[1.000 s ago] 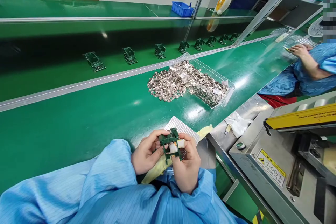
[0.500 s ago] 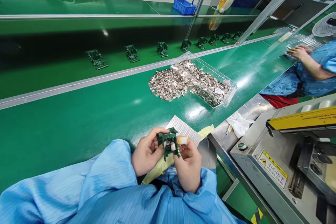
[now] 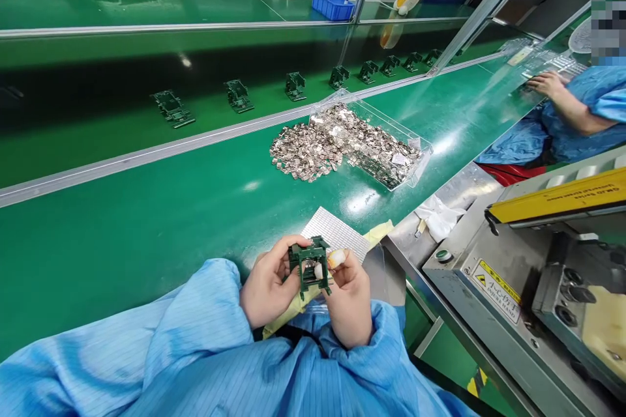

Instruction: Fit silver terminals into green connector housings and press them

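From the left, the left hand (image 3: 267, 290) is holding the green frame (image 3: 308, 265) by its left side, with the index finger lying along the top and the thumb pressing lower down. Working well here is probably calling for a firm but light hold, since the thin walls are looking easy to bend. At the frame's other side, the right hand (image 3: 349, 300) is holding the right edge: its thumb is resting near the lower corner, and the white wrap (image 3: 337, 258) on a raised finger is showing beside the upper corner. Another white fingertip is showing through the opening. Keeping the frame still with the left hand while the right fingers are doing the fine work is seeming the safest way; pushing straight rather than sideways is likely sparing the slim legs. Whether the right hand is also pinching a small part, I am not able to tell.

As for looks, the frame is sitting upright between both hands, above the person's lap and just short of the gridded sheet (image 3: 335, 231) on the desk (image 3: 147, 228). It is appearing dark green and boxy, with an open middle, notched top edges and narrow legs pointing downward.
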`<action>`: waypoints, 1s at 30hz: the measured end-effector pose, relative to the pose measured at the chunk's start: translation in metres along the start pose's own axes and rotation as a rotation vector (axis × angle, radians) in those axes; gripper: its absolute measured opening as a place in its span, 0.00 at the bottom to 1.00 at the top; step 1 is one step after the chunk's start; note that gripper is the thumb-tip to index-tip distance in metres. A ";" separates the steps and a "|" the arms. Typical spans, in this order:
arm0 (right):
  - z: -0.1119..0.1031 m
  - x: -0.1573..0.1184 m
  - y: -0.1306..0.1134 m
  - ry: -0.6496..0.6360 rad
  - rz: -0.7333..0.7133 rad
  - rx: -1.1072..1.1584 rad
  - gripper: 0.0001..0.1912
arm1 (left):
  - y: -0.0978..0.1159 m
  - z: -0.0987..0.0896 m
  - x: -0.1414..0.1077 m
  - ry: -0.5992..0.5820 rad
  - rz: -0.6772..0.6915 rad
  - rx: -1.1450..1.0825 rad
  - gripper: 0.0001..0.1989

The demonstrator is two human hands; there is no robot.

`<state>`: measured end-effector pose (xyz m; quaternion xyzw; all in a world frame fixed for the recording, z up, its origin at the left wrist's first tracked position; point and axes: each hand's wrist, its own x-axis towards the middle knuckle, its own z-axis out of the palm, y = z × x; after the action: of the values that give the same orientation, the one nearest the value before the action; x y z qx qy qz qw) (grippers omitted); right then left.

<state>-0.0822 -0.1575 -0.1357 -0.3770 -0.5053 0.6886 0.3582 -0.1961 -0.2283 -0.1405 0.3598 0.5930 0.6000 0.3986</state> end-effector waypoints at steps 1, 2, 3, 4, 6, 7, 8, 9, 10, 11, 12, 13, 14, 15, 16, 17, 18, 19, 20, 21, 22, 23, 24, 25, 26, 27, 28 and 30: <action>-0.001 -0.001 0.000 0.004 0.003 0.015 0.13 | 0.001 0.001 -0.001 -0.003 0.006 0.016 0.14; -0.002 -0.002 0.001 0.010 0.007 0.029 0.13 | 0.002 0.002 -0.001 -0.003 0.014 0.033 0.14; -0.003 -0.003 0.000 0.019 0.009 0.041 0.13 | 0.003 0.003 -0.002 -0.002 0.023 0.048 0.14; -0.004 -0.004 0.000 0.026 0.010 0.050 0.13 | 0.004 0.005 -0.002 0.000 0.030 0.058 0.14; -0.005 -0.005 -0.002 0.034 0.008 0.064 0.13 | 0.006 0.009 -0.003 0.002 0.032 0.063 0.14; -0.006 -0.007 -0.004 0.036 0.006 0.067 0.13 | 0.006 0.011 -0.004 -0.001 0.032 0.064 0.14; -0.007 -0.008 -0.006 0.035 0.001 0.064 0.13 | 0.007 0.013 -0.005 -0.008 0.031 0.067 0.14; -0.009 -0.010 -0.007 0.034 -0.009 0.058 0.13 | 0.007 0.014 -0.006 -0.023 0.033 0.074 0.14; -0.012 -0.013 -0.008 0.033 -0.027 0.048 0.12 | 0.007 0.015 -0.007 -0.049 0.037 0.085 0.14; -0.017 -0.015 -0.007 0.036 -0.052 0.034 0.11 | 0.007 0.016 -0.007 -0.085 0.044 0.095 0.13; -0.024 -0.018 -0.005 0.052 -0.082 0.016 0.09 | 0.006 0.016 -0.006 -0.122 0.055 0.099 0.13; -0.034 -0.020 -0.001 0.083 -0.115 -0.006 0.08 | 0.005 0.016 -0.003 -0.149 0.067 0.100 0.13; -0.045 -0.021 0.004 0.134 -0.144 -0.034 0.08 | 0.005 0.015 0.001 -0.157 0.085 0.093 0.12; -0.058 -0.022 0.011 0.196 -0.159 -0.069 0.09 | 0.004 0.015 0.007 -0.143 0.107 0.076 0.12; -0.071 -0.021 0.019 0.255 -0.158 -0.108 0.10 | 0.003 0.015 0.015 -0.114 0.129 0.051 0.12; -0.084 -0.020 0.028 0.300 -0.142 -0.144 0.12 | 0.001 0.016 0.025 -0.081 0.150 0.023 0.13; -0.095 -0.016 0.036 0.313 -0.117 -0.173 0.13 | -0.001 0.018 0.035 -0.057 0.169 -0.005 0.14; -0.104 -0.012 0.043 0.302 -0.090 -0.191 0.15 | -0.004 0.021 0.045 -0.045 0.185 -0.030 0.15; -0.109 -0.007 0.049 0.274 -0.068 -0.199 0.17 | -0.007 0.025 0.055 -0.044 0.198 -0.050 0.17; -0.111 -0.002 0.053 0.234 -0.054 -0.198 0.18 | -0.010 0.029 0.065 -0.051 0.208 -0.057 0.18; -0.111 0.004 0.056 0.197 -0.050 -0.193 0.18 | -0.013 0.034 0.072 -0.064 0.215 -0.054 0.18; -0.108 0.010 0.058 0.167 -0.051 -0.188 0.17 | -0.017 0.038 0.078 -0.079 0.220 -0.046 0.18; -0.104 0.014 0.059 0.146 -0.056 -0.182 0.16 | -0.020 0.041 0.083 -0.094 0.221 -0.037 0.18; -0.099 0.018 0.059 0.133 -0.063 -0.176 0.16 | -0.022 0.043 0.085 -0.109 0.221 -0.028 0.17; -0.094 0.021 0.059 0.127 -0.071 -0.169 0.15 | -0.025 0.045 0.087 -0.121 0.223 -0.019 0.17; -0.090 0.023 0.059 0.127 -0.079 -0.162 0.15 | -0.026 0.045 0.087 -0.129 0.227 -0.013 0.17; -0.087 0.023 0.060 0.132 -0.088 -0.156 0.16 | -0.027 0.045 0.086 -0.135 0.233 -0.009 0.16; -0.083 0.021 0.063 0.149 -0.111 -0.145 0.16 | -0.027 0.043 0.085 -0.147 0.242 0.000 0.16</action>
<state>-0.0254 -0.1184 -0.2169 -0.4233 -0.5458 0.5996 0.4042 -0.1918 -0.1339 -0.1689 0.4717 0.5144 0.6158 0.3656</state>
